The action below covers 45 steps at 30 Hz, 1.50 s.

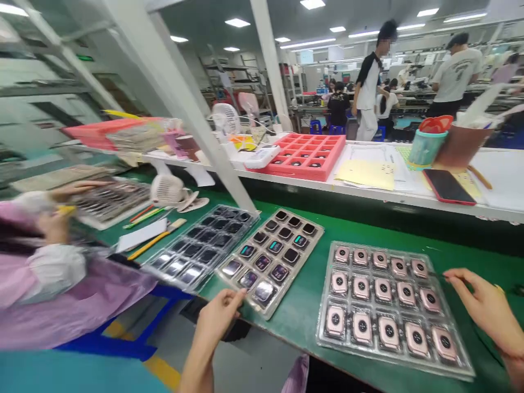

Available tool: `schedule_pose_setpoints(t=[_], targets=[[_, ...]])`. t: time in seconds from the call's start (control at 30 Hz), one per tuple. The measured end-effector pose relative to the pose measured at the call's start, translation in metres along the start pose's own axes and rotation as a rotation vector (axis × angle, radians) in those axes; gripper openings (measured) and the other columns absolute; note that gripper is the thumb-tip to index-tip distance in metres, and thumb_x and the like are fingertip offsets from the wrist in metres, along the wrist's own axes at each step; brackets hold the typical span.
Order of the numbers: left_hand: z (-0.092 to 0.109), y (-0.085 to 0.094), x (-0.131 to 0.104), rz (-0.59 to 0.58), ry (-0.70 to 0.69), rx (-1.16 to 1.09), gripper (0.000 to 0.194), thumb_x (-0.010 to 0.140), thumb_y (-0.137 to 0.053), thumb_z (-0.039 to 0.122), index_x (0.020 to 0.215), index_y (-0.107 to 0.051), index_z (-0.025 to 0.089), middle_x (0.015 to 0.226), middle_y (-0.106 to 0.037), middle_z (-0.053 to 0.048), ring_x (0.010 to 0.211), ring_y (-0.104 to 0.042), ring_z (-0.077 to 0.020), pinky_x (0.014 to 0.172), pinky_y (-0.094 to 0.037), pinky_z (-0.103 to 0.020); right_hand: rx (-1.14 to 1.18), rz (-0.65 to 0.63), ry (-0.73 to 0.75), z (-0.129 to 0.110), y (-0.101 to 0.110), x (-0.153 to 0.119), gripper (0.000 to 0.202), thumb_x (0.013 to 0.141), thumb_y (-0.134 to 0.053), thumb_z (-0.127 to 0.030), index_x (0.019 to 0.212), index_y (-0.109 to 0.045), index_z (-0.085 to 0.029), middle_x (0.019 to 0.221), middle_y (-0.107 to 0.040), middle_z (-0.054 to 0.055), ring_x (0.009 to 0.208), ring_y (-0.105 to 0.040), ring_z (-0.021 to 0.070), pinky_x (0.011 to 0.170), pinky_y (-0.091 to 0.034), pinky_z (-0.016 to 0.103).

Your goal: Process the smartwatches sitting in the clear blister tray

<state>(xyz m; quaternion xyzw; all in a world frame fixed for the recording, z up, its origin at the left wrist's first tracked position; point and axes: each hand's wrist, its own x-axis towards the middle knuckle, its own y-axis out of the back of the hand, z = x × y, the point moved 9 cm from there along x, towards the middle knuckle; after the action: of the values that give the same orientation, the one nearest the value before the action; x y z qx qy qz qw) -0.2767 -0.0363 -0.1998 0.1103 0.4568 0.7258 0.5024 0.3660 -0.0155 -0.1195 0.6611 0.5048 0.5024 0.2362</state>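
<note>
Although the left hand [221, 312] touches a pale, rectangular plastic tray [282, 290] of square, dark-faced watches [291, 256] near the green tabletop's [305, 308] edge, whether it grips cannot be told; a careless pull could spill them. The right hand [478, 303], loosely released, is beside a clear plastic tray [370, 350] of rose-pink watch cases [383, 289]. Lit screens [300, 240]: writing illegible; no brand readable.
</note>
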Motion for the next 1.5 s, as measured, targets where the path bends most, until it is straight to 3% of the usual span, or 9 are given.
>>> schedule_pose_setpoints(t=[0.17,0.27,0.37,0.43,0.63,0.8,0.93,1.3,1.5], targets=[[0.011,-0.016,-0.005,-0.14,0.023,0.061,0.07,0.057,-0.036,0.085,0.081,-0.051,0.02,0.085,-0.065,-0.002,0.079,-0.061,-0.023,0.078,-0.039,-0.032,-0.027,-0.026,0.106,-0.011,-0.01,0.039,0.029,0.094,-0.039,-0.033,0.087,-0.064,-0.02,0.092,-0.061,0.002,0.086,-0.057,0.0183,0.08,-0.038,0.035],[0.024,-0.001,-0.011,-0.043,0.059,0.169,0.064,0.06,-0.034,0.081,0.076,-0.051,0.022,0.072,-0.061,-0.001,0.076,-0.06,-0.024,0.072,-0.039,-0.032,-0.037,-0.11,0.082,-0.003,-0.024,0.039,0.027,0.091,-0.038,-0.028,0.088,-0.064,-0.021,0.092,-0.06,0.001,0.086,-0.056,0.0177,0.081,-0.033,0.037],[0.072,0.018,-0.02,0.176,-0.104,0.034,0.057,0.063,-0.04,0.071,0.083,-0.059,0.021,0.078,-0.064,-0.002,0.081,-0.061,-0.0241,0.071,-0.042,-0.032,0.031,-0.162,0.062,-0.001,-0.027,0.032,0.022,0.09,-0.043,-0.029,0.088,-0.063,-0.02,0.091,-0.059,0.001,0.084,-0.055,0.0168,0.08,-0.033,0.035],[0.133,0.011,-0.033,0.185,-0.406,-0.066,0.051,0.069,-0.046,0.065,0.087,-0.062,0.02,0.084,-0.065,-0.003,0.081,-0.062,-0.0221,0.073,-0.044,-0.031,0.074,-0.18,0.039,-0.002,-0.025,0.031,0.02,0.088,-0.046,-0.031,0.085,-0.063,-0.019,0.087,-0.059,0.001,0.081,-0.053,0.0174,0.08,-0.032,0.035],[0.338,-0.104,-0.119,-0.301,-1.252,0.03,0.03,0.089,-0.047,0.034,0.109,-0.062,0.018,0.111,-0.062,-0.005,0.103,-0.057,-0.019,0.09,-0.044,-0.031,0.268,-0.128,-0.115,0.008,-0.027,0.04,0.035,0.089,-0.045,-0.046,0.082,-0.063,-0.016,0.085,-0.06,0.004,0.078,-0.055,0.0163,0.07,-0.04,0.028],[0.423,-0.229,-0.151,-0.593,-1.382,0.149,0.058,0.076,-0.059,0.014,0.133,-0.051,0.018,0.123,-0.058,-0.005,0.117,-0.05,-0.0227,0.098,-0.042,-0.035,0.276,-0.095,-0.195,0.023,-0.035,0.037,0.034,0.088,-0.047,-0.044,0.079,-0.062,-0.015,0.082,-0.06,0.005,0.075,-0.055,0.0167,0.068,-0.04,0.028],[0.437,-0.273,-0.15,-0.573,-1.378,0.097,0.042,0.077,-0.058,0.014,0.119,-0.06,0.017,0.102,-0.065,-0.003,0.101,-0.054,-0.021,0.089,-0.044,-0.033,0.276,-0.104,-0.182,0.021,-0.033,0.032,0.031,0.089,-0.047,-0.04,0.082,-0.064,-0.015,0.084,-0.061,0.005,0.077,-0.055,0.0161,0.068,-0.041,0.027],[0.427,-0.273,-0.174,-0.504,-1.543,0.01,0.021,0.081,-0.064,0.02,0.102,-0.064,0.022,0.082,-0.063,0.003,0.089,-0.05,-0.0163,0.09,-0.034,-0.033,0.137,-0.022,-0.145,0.018,-0.032,0.033,0.018,0.087,-0.048,-0.027,0.08,-0.06,-0.015,0.08,-0.056,0.003,0.073,-0.051,0.0157,0.068,-0.036,0.028],[0.426,-0.275,-0.176,-0.423,-1.587,0.109,0.02,0.085,-0.06,0.021,0.104,-0.066,0.019,0.091,-0.063,-0.003,0.095,-0.048,-0.0209,0.09,-0.034,-0.037,0.065,0.03,-0.13,0.008,0.002,0.024,0.015,0.09,-0.05,-0.024,0.082,-0.059,-0.015,0.088,-0.055,0.005,0.075,-0.048,0.0162,0.07,-0.034,0.03]])
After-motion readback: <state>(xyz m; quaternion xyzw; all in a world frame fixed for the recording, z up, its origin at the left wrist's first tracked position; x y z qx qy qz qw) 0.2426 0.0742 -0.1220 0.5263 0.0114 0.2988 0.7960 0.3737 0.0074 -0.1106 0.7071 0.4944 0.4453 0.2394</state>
